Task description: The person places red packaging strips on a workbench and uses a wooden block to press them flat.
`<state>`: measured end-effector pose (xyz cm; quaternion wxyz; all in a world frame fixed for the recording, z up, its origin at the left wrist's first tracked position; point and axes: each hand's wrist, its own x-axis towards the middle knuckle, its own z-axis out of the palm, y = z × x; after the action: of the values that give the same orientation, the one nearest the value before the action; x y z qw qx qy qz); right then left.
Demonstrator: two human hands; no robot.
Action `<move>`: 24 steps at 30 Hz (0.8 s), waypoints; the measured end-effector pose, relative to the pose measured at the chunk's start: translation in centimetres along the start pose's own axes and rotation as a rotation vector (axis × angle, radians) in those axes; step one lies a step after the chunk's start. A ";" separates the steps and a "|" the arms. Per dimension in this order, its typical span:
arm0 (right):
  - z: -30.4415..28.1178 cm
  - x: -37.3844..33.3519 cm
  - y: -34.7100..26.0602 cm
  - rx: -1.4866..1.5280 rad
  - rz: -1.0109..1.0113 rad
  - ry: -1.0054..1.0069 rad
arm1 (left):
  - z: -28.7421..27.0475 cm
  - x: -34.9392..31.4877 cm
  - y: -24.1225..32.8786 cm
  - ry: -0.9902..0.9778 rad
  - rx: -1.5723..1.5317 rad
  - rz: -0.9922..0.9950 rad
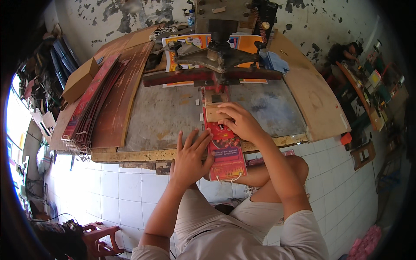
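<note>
One red bag [226,158] runs from beneath one press [219,58] over the front edge of the worktop [160,112]. The left hand [190,154] lies spread, fingers at its left edge; the right hand [242,123] curls at one wooden block [212,115] on it, grip unclear. The press stands close behind. Left: one carton [81,80], one bag stack [93,102], too overlapped to count.

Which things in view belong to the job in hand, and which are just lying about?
Seemingly in use:
red printed bag (left hand at its edge)
wooden block (right hand at it)
metal press
stacked red bags, apparently matching

Probably just lying about:
cardboard box
water bottle
red stool
</note>
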<state>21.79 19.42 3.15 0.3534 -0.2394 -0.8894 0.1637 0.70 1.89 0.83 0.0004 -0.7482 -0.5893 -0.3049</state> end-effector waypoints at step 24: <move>0.2 0.4 0.4 0.001 -0.009 0.050 | -0.6 0.2 0.2 -0.057 -0.029 -0.022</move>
<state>21.55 19.96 3.04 0.3765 -0.2395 -0.8811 0.1564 0.64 1.85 1.48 -0.0306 -0.7501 -0.5926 -0.2919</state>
